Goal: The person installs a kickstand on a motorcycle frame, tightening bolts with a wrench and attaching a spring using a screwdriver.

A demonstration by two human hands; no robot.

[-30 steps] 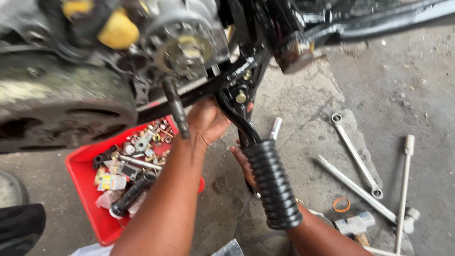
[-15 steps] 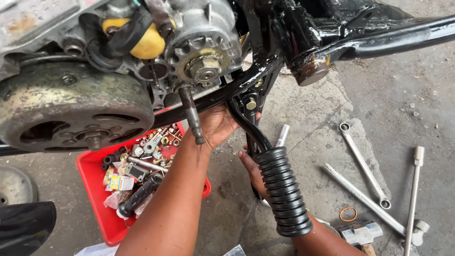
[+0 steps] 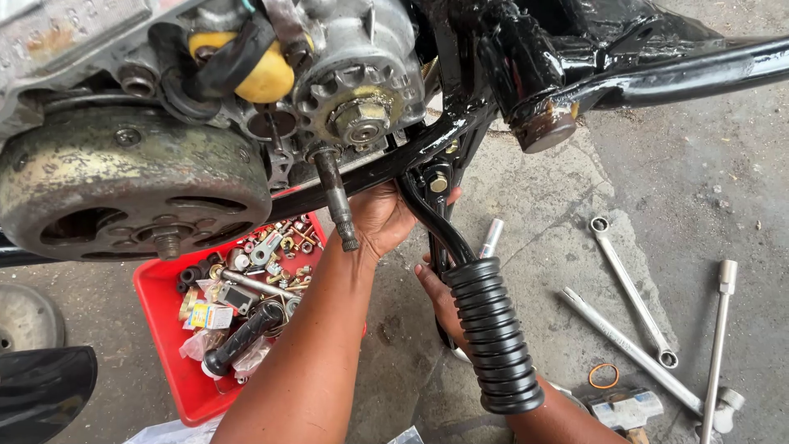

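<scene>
A grey concrete floor, rough and stained, carries everything. Above it hangs a motorcycle engine on a black frame. A red tray of bolts stands on the floor below the engine. The left hand has its fingers closed around the footrest bar under the frame. The right hand touches the ribbed rubber footrest; whether its fingers grip, I cannot tell. Long wrenches lie at the right.

We note a black ribbed footrest, a glossy black frame, a red tray, a yellow cap, silver wrenches.
</scene>
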